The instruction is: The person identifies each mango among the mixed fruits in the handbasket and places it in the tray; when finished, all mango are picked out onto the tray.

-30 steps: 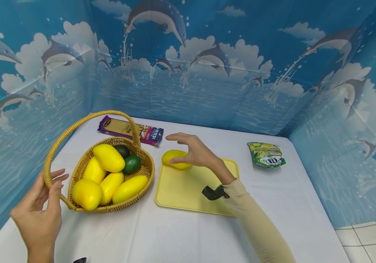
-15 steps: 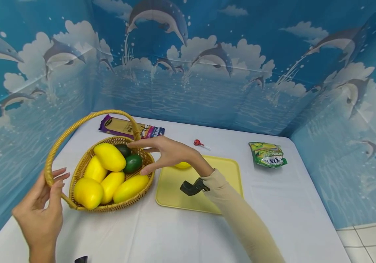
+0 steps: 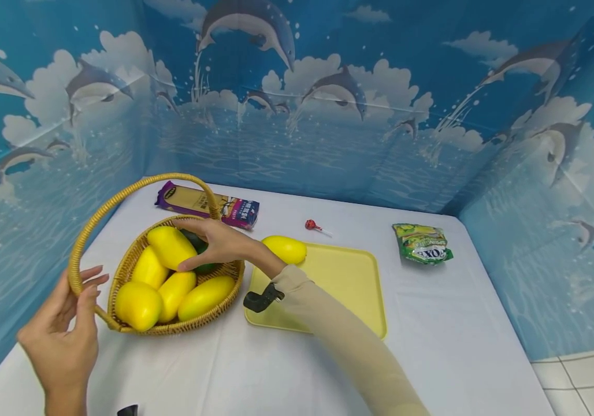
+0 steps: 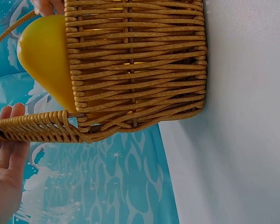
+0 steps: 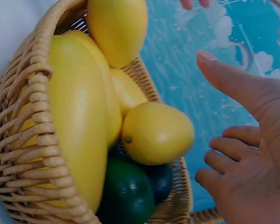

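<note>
At the left of the head view stands a wicker basket (image 3: 172, 330) holding several yellow mangoes (image 3: 140, 306) and dark green avocados (image 5: 126, 193). My left hand (image 3: 63, 335) holds its arched handle (image 3: 100, 215) low on the left side, with thumb and fingers about it. Over the basket reaches my right hand (image 3: 221, 241), thumb and fingers spread above the topmost mango (image 3: 168, 247). In the right wrist view a gap shows between this hand (image 5: 252, 144) and that mango (image 5: 158, 134). The avocados are partly hidden behind the hand in the head view.
A yellow tray (image 3: 346, 289) lies right of the basket, with one mango (image 3: 286, 249) at its far left corner. Behind are a pasta packet (image 3: 234, 211) and a red lollipop (image 3: 311, 225). A green bag (image 3: 422, 244) lies at the right on the white-covered table (image 3: 453, 346).
My right hand has moved left from over the tray's mango to above the basket, uncovering the lollipop and the tray's mango. The left hand stays at the handle.
</note>
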### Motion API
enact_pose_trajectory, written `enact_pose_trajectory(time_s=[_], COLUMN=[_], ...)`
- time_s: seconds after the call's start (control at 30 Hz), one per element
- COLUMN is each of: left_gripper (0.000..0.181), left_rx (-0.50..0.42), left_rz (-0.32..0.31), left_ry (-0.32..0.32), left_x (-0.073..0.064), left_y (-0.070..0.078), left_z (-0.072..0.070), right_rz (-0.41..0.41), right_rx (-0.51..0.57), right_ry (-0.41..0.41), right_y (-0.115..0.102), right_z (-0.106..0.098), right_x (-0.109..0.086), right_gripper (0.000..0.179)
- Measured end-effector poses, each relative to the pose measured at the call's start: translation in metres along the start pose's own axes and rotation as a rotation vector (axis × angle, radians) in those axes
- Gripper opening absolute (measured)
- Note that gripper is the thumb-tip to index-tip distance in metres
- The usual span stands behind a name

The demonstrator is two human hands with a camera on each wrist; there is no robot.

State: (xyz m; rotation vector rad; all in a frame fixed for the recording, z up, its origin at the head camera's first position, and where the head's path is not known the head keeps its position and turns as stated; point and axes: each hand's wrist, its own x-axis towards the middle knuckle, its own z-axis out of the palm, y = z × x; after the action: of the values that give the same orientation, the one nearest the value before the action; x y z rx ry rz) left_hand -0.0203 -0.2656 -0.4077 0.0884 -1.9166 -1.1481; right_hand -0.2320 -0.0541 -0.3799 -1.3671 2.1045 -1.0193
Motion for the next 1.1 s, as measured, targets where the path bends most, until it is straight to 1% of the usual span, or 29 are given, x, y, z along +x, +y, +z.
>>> enact_pose_trajectory(time_s=[0.13, 0.23, 0.4, 0.57, 0.83, 1.1], left_gripper=[0.051, 0.051, 0.051, 0.051, 0.051, 0.052], left_rx=[0.002, 0.005, 0.01, 0.006, -0.015, -0.007], left_rz=[0.011, 0.006, 0.004, 0.004, 0.0, 0.008], left_ry=[-0.012, -0.016, -0.025, -0.015, -0.007, -0.009], left_x=[0.0, 0.0, 0.0, -0.001, -0.002, -0.001], left_y=[-0.002, -0.002, -0.003, -0.002, -0.001, -0.002], left_z=[-0.001, -0.001, -0.001, -0.001, 0.0, -0.001], right_rz=[0.058, 0.087, 0.123, 0.122, 0.113, 0.086], right_rx=[-0.078, -0.095, -0.123, -0.148, -0.171, -0.188], right_ry=[-0.004, 0.001, -0.001, 0.005, 0.056, 0.067], right_y=[0.006, 0.01, 0.015, 0.014, 0.017, 0.013], right_z=[0.008, 0.015, 0.022, 0.024, 0.026, 0.026], right_x=[0.013, 0.019, 0.023, 0.025, 0.026, 0.029], right_gripper=[0.098, 0.1, 0.1, 0.097, 0.079, 0.078])
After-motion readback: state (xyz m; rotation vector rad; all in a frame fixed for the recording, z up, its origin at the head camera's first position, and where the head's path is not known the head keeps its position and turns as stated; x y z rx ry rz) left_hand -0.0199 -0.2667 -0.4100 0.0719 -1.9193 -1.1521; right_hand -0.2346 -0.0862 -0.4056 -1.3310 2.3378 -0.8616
